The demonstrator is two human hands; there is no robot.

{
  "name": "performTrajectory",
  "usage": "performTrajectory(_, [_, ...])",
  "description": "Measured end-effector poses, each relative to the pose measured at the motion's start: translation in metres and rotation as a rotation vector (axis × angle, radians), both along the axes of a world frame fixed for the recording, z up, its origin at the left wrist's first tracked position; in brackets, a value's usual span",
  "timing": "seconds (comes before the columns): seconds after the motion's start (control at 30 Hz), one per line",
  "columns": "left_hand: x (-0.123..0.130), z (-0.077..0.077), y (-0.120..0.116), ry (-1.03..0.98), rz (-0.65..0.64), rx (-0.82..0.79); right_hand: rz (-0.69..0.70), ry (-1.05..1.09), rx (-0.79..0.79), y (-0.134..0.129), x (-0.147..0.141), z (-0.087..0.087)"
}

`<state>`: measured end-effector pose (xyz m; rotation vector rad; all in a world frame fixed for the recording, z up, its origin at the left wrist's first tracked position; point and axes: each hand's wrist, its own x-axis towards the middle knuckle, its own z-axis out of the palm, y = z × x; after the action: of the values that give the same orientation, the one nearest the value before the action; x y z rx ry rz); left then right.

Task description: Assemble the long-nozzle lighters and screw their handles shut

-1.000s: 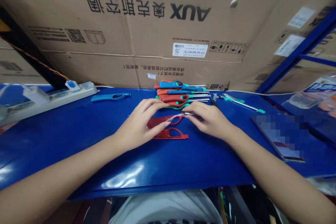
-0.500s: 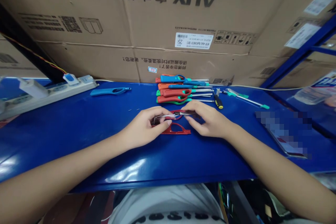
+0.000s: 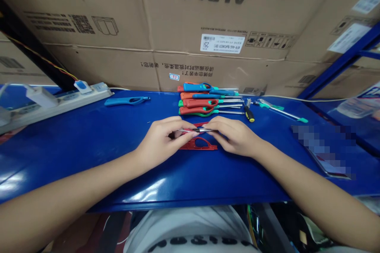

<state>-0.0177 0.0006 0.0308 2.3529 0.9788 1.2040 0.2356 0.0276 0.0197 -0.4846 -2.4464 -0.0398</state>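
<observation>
Fingertips of both hands meet at a thin lighter part (image 3: 198,130) with a black section, a metal section and a thin light wire. My left hand (image 3: 166,136) pinches its wire end between thumb and fingers. On the metal end, my right hand (image 3: 234,136) is closed, hiding part of it. Just below the fingertips, a red lighter handle half (image 3: 212,147) with a trigger hole lies on the blue table (image 3: 142,178). Another red handle piece (image 3: 204,124) shows behind the fingers, partly covered; whether a hand touches it I cannot tell.
Several assembled lighters (image 3: 202,103) are stacked behind my hands. A blue handle half (image 3: 118,101) and a power strip (image 3: 68,101) are at left. Rightward are a yellow-black screwdriver (image 3: 248,114), a metal tube with green tip (image 3: 285,114) and a phone (image 3: 323,154). A cardboard box (image 3: 118,67) stands behind.
My hands have come closer together, and the right fingers now close on the metal end. The wire and metal part line up straighter. The view has shifted slightly.
</observation>
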Motion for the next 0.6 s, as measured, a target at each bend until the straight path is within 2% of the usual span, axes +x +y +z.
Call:
performTrajectory(0.13, [-0.003, -0.002, 0.0, 0.072, -0.017, 0.144, -0.023, -0.05, 0.034, 0.0, 0.0, -0.001])
performTrajectory(0.23, [-0.005, -0.006, 0.001, 0.116, -0.015, 0.195, -0.032, -0.081, 0.057, -0.002, -0.001, -0.002])
performTrajectory(0.47, [-0.006, -0.011, 0.002, 0.146, -0.059, 0.217, -0.024, -0.143, 0.157, -0.004, -0.003, -0.003])
performTrajectory(0.6, [-0.006, -0.011, 0.002, 0.154, -0.058, 0.155, -0.038, -0.192, 0.16, -0.006, -0.004, -0.003])
